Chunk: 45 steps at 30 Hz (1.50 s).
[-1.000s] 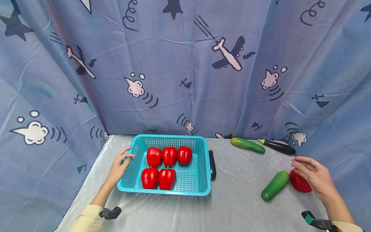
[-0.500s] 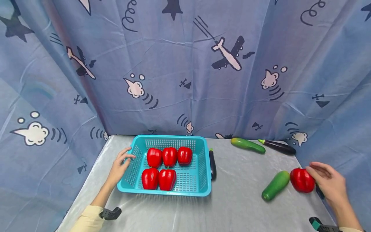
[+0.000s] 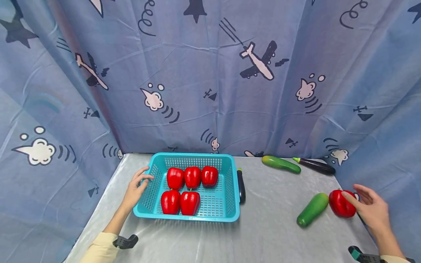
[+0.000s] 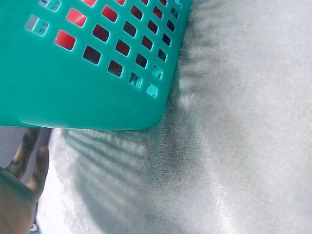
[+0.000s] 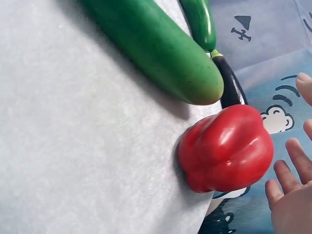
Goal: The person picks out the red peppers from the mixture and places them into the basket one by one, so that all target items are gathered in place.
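My right hand [image 3: 375, 210] hovers at the right side of a red bell pepper [image 3: 340, 204] on the table. In the right wrist view its fingers [image 5: 297, 161] are spread, with a gap between them and the pepper. A green cucumber-like vegetable [image 3: 312, 210] lies just left of that pepper. At the left end of a turquoise basket [image 3: 187, 218] is my left hand [image 3: 134, 188], its fingers loosely extended by the rim. Whether they touch the rim, I cannot tell. Inside the basket, several red bell peppers [image 3: 192, 178] lie in two rows.
One eggplant [image 3: 241, 186] lies along the basket's right side. Towards the back right are another green cucumber-like vegetable [image 3: 281, 164] and a second eggplant [image 3: 317, 166]. A patterned blue curtain [image 3: 210, 91] encloses the back and sides of the grey table [image 3: 263, 233].
My right hand has shifted from above the lone pepper to its right side, uncovering more of it, then edged slightly back left. The left hand and basket stay put.
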Tool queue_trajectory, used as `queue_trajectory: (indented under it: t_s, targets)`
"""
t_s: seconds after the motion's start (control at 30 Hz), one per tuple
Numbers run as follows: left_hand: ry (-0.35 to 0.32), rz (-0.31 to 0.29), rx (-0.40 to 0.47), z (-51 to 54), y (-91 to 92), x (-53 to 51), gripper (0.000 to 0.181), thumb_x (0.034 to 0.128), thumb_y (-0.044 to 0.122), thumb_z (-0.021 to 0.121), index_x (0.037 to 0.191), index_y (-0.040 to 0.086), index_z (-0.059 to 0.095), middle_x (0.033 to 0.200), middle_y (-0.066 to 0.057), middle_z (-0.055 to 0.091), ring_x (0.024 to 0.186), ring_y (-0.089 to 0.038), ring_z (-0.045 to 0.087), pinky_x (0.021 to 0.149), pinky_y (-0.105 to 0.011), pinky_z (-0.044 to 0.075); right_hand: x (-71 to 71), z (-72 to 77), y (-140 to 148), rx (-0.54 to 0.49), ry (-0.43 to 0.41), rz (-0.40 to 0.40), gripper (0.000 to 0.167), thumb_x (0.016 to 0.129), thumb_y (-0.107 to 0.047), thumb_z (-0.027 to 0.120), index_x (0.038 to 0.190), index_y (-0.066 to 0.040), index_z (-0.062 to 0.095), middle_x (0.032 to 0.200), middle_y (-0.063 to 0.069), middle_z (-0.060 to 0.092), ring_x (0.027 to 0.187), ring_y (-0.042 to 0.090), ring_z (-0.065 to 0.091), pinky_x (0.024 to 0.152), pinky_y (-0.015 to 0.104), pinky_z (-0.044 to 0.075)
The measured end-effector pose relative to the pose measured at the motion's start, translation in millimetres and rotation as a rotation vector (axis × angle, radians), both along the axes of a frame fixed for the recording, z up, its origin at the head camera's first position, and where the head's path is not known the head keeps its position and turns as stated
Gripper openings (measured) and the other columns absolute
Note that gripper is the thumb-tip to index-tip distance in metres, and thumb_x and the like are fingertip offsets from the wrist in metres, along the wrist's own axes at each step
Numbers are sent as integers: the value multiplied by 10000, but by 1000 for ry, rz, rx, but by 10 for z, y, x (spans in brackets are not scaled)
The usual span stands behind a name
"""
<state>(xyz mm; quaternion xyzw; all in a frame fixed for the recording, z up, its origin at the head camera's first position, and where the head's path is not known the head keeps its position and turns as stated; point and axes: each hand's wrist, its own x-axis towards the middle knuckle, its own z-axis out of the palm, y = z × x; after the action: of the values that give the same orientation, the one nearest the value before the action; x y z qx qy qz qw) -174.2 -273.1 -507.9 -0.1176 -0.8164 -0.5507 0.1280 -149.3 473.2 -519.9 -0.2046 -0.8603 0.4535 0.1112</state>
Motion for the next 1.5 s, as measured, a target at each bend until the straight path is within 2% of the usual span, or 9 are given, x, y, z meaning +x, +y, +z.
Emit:
queue_trajectory:
  t_s: [0.17, 0.33, 0.5, 0.6, 0.7, 0.83, 0.93, 1.37, 1.5]
  targets:
    - [-6, 1, 3, 7, 1, 1, 175, 1022, -80, 504, 1074, -137, 662, 1476, -371, 369, 1393, -551, 263, 1017, -778, 177, -39, -34, 23, -6, -50, 0, 838, 936, -447, 721, 1567, -34, 356, 1584, 260, 312, 1456, 384, 292, 941, 92, 337]
    - [-1, 2, 2, 9, 0, 1, 171, 1020, -82, 506, 1070, -139, 659, 1472, -375, 371, 1390, -557, 264, 1005, -788, 180, -65, -80, 57, 26, -87, 52, 924, 897, -473, 763, 1567, -9, 328, 1530, 305, 330, 1314, 440, 343, 728, 84, 432]
    - [-5, -1, -5, -4, -10, -6, 174, 1026, -66, 510, 1077, -131, 662, 1479, -370, 366, 1392, -556, 262, 1002, -792, 179, -77, -131, 68, 43, -101, 93, 962, 882, -463, 786, 1570, 5, 304, 1505, 323, 337, 1239, 397, 377, 617, 126, 418]
    - [-13, 0, -8, -2, -9, -4, 179, 1030, -59, 508, 1083, -128, 664, 1485, -365, 363, 1396, -552, 260, 1004, -790, 178, -100, -153, 74, 38, -120, 103, 964, 891, -460, 777, 1565, 24, 287, 1500, 351, 308, 1253, 493, 337, 594, 169, 429]
    - [-13, 1, -7, 1, -5, -2, 177, 1029, -59, 509, 1080, -120, 667, 1483, -364, 365, 1395, -552, 261, 1003, -791, 178, -119, -168, 87, 51, -127, 122, 929, 906, -438, 766, 1539, 50, 293, 1465, 385, 301, 1232, 564, 324, 602, 248, 466]
    - [-8, 0, 2, -15, -8, -10, 173, 1027, -61, 510, 1075, -126, 664, 1480, -366, 367, 1392, -553, 263, 1004, -791, 175, -134, -178, 92, 114, -130, 152, 853, 930, -393, 745, 1490, 83, 312, 1404, 428, 299, 1189, 615, 322, 707, 511, 531]
    - [-6, -2, 13, -32, -15, -15, 171, 1026, -62, 513, 1074, -133, 660, 1479, -364, 369, 1390, -550, 268, 1006, -783, 183, -134, -184, 83, 141, -139, 160, 813, 943, -362, 729, 1479, 91, 318, 1389, 439, 284, 1181, 629, 307, 799, 666, 472]
    - [-8, -5, 38, -58, -24, -28, 173, 1030, -56, 512, 1073, -133, 660, 1479, -353, 374, 1389, -534, 275, 1024, -776, 155, -122, -168, 60, 135, -167, 95, 792, 950, -345, 721, 1489, 78, 324, 1425, 419, 267, 1220, 614, 284, 881, 704, 424]
    - [-7, 0, 33, -64, -28, -27, 172, 1031, -48, 514, 1071, -126, 662, 1475, -347, 381, 1386, -532, 278, 1018, -783, 154, -130, -149, 60, 111, -147, 86, 820, 934, -361, 741, 1492, 72, 325, 1446, 408, 268, 1232, 609, 282, 771, 592, 518]
